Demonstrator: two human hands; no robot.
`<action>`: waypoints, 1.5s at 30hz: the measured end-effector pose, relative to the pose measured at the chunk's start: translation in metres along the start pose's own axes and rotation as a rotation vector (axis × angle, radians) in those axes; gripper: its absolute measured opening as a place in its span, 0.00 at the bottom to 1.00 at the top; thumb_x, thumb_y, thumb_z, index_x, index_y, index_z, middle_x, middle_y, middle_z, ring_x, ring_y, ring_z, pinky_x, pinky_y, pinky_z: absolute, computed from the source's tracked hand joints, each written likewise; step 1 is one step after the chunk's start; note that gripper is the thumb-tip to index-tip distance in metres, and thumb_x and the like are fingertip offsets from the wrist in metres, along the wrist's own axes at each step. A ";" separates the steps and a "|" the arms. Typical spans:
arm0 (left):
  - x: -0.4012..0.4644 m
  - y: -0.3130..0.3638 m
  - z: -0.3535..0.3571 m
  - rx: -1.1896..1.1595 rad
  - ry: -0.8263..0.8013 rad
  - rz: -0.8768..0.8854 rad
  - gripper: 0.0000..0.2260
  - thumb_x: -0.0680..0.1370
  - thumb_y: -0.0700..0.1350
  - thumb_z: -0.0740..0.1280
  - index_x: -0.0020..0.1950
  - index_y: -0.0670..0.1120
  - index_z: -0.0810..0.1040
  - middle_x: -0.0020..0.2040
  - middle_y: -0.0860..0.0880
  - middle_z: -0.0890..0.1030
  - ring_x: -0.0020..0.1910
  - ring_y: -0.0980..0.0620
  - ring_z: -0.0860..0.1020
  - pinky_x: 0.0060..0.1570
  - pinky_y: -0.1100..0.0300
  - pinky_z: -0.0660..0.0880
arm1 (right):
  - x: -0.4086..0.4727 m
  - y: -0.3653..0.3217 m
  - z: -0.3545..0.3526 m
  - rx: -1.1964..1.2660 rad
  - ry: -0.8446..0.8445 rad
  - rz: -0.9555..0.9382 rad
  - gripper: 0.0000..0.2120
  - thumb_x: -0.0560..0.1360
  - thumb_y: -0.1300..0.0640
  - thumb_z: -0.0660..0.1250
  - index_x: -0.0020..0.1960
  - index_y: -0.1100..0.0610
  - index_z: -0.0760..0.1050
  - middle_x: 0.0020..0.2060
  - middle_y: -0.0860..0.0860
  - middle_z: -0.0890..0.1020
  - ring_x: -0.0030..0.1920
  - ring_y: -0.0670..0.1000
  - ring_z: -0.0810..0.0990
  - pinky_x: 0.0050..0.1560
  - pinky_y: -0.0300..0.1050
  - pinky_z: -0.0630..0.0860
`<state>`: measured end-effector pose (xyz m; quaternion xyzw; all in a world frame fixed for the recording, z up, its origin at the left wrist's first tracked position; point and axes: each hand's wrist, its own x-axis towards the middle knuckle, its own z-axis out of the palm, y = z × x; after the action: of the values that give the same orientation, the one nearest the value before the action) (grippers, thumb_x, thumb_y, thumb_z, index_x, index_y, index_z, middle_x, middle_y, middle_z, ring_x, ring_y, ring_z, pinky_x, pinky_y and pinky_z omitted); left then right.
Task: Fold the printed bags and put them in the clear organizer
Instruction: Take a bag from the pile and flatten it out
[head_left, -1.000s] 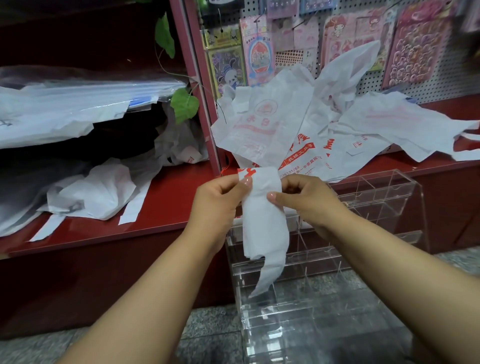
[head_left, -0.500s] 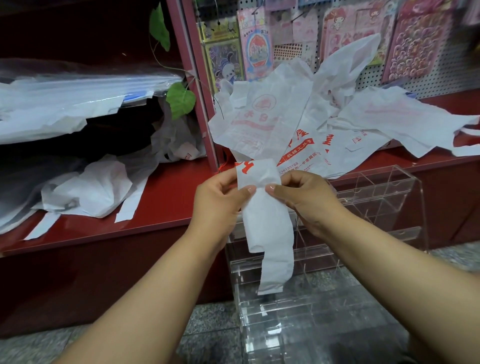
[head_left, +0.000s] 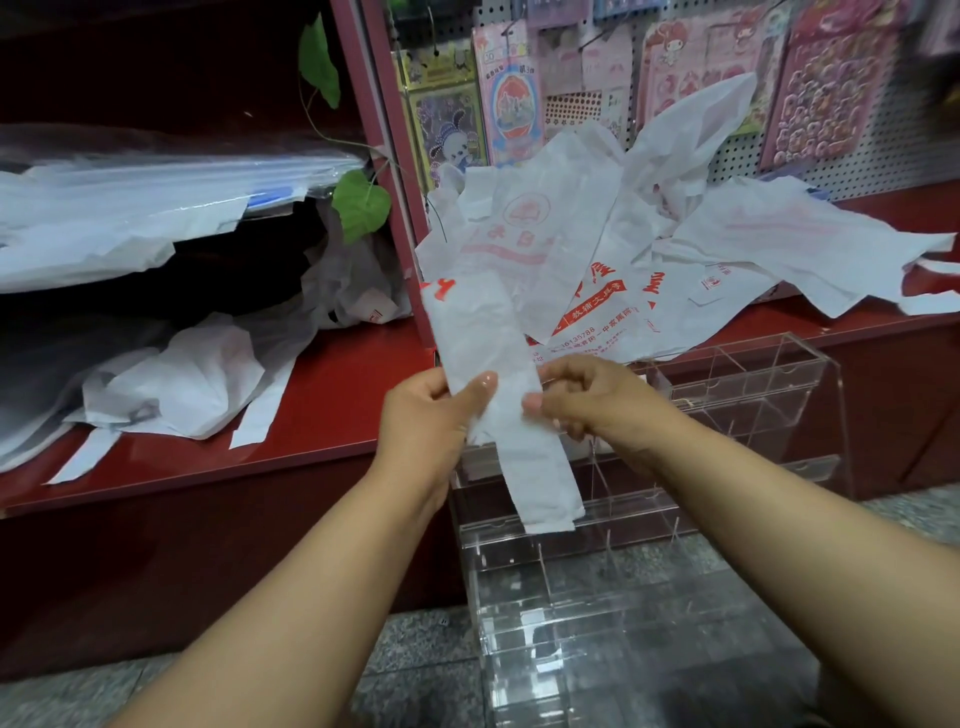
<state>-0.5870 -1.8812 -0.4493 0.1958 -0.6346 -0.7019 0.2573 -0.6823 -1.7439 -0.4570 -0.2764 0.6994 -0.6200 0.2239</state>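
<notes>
Near the middle of the frame, both hands hold a white bag (head_left: 485, 374) that is folded lengthwise into a long narrow strip. The left hand (head_left: 426, 415) pinches its left edge, thumb on the front and the other fingers curled behind. The right hand (head_left: 587, 400) pinches the right edge at about the same height, its fingers bent around the plastic. The strip runs tilted, its upper end with red print toward the upper left and its lower end hanging below the hands, in front of the clear organizer (head_left: 727, 467). The organizer stands on the grey floor at the lower right, against the red shelf (head_left: 311, 415), and its compartments are see-through. Above it, at the centre right, a loose pile of bags (head_left: 649, 249) with red printing lies on the shelf, below a pegboard (head_left: 857, 161) hung with sticker packs. More white bags (head_left: 176, 384) lie on the shelf at the left.
</notes>
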 end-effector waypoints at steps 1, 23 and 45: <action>0.001 0.001 -0.002 -0.010 0.034 0.006 0.02 0.75 0.36 0.71 0.45 0.42 0.83 0.42 0.44 0.86 0.41 0.46 0.84 0.43 0.53 0.82 | -0.001 0.003 0.001 -0.104 -0.050 0.007 0.14 0.65 0.56 0.79 0.47 0.59 0.80 0.25 0.42 0.73 0.27 0.41 0.71 0.32 0.35 0.67; -0.005 -0.005 -0.002 0.034 -0.077 -0.173 0.07 0.78 0.39 0.68 0.50 0.36 0.83 0.45 0.40 0.85 0.41 0.48 0.84 0.39 0.61 0.81 | 0.008 0.019 0.006 0.448 -0.126 0.060 0.10 0.71 0.62 0.68 0.51 0.65 0.79 0.45 0.57 0.85 0.47 0.53 0.83 0.45 0.43 0.81; 0.000 0.018 -0.006 0.038 -0.186 -0.416 0.08 0.78 0.46 0.68 0.41 0.46 0.74 0.25 0.51 0.77 0.19 0.61 0.70 0.17 0.71 0.62 | 0.001 0.013 0.000 -0.267 0.194 -0.204 0.20 0.69 0.57 0.76 0.58 0.48 0.75 0.28 0.47 0.76 0.31 0.39 0.73 0.41 0.37 0.71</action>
<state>-0.5812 -1.8871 -0.4318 0.2616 -0.6146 -0.7429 0.0438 -0.6841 -1.7440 -0.4697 -0.3119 0.7620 -0.5651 0.0527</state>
